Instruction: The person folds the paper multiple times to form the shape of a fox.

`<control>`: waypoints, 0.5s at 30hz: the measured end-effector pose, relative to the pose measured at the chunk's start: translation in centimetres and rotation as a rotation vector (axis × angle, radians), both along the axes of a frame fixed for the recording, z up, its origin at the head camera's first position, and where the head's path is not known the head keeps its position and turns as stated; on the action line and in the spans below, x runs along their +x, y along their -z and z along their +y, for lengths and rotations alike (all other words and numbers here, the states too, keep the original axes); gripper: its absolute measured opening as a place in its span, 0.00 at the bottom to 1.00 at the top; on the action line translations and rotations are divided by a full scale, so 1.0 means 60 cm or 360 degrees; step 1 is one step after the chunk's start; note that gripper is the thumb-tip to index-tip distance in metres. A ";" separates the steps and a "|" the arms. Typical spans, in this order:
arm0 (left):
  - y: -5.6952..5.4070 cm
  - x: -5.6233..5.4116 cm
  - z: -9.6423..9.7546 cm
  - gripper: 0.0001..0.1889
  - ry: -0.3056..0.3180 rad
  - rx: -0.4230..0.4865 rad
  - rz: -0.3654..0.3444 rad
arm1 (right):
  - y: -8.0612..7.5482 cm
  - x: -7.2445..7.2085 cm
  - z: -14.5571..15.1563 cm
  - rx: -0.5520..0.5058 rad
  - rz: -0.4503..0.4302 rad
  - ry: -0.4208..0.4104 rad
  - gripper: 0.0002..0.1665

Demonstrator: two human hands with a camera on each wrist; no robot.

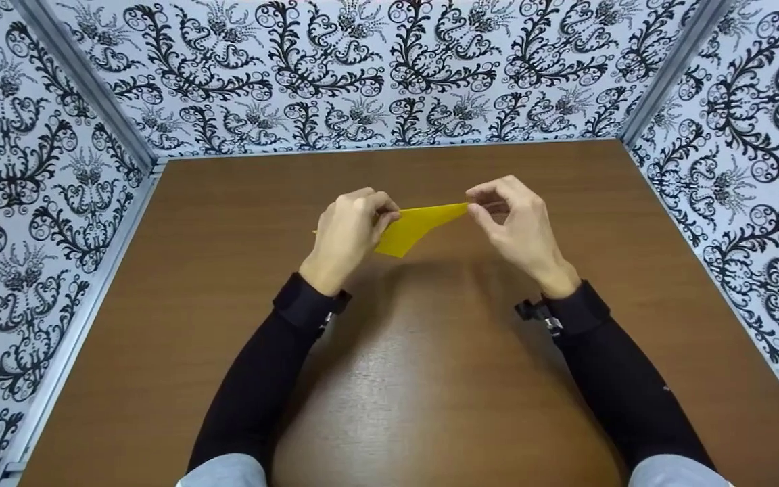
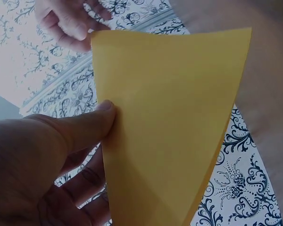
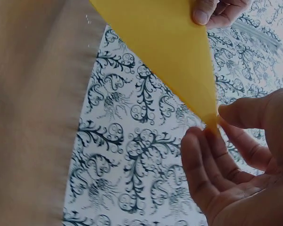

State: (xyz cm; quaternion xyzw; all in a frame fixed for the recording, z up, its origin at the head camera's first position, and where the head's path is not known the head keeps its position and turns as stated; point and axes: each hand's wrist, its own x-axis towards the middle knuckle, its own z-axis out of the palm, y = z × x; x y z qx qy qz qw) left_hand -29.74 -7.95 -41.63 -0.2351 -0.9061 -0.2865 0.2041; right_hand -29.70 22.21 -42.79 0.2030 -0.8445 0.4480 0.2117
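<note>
A piece of yellow paper (image 1: pixel 410 230) is stretched between both hands above the table, its far edge nearly level in the head view. My left hand (image 1: pixel 352 226) pinches that edge, with the thumb on the near face of the paper (image 2: pixel 170 108) in the left wrist view. My right hand (image 1: pixel 514 220) pinches the paper's narrow right tip, seen clearly in the right wrist view, where the paper (image 3: pixel 165 47) tapers down to the fingertips. Part of the sheet is hidden behind the left hand, and only a small bit pokes out on its left.
Beneath the hands is a brown wooden table (image 1: pixel 227 338). Patterned black-and-white panels (image 1: pixel 376 74) stand at the back and both sides, joined by grey metal posts (image 1: pixel 85 88). Each wrist wears a dark band with a small camera.
</note>
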 end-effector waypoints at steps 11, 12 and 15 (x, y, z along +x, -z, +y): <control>0.005 0.008 0.012 0.08 0.0032 -0.0077 0.0124 | -0.036 0.021 -0.045 0.0285 0.0267 -0.0037 0.15; 0.004 0.009 0.013 0.08 0.0034 -0.0084 0.0135 | -0.039 0.022 -0.051 0.0308 0.0278 -0.0049 0.15; 0.001 0.016 0.017 0.08 0.0040 -0.0098 0.0171 | -0.045 0.026 -0.069 0.0372 0.0303 -0.0090 0.15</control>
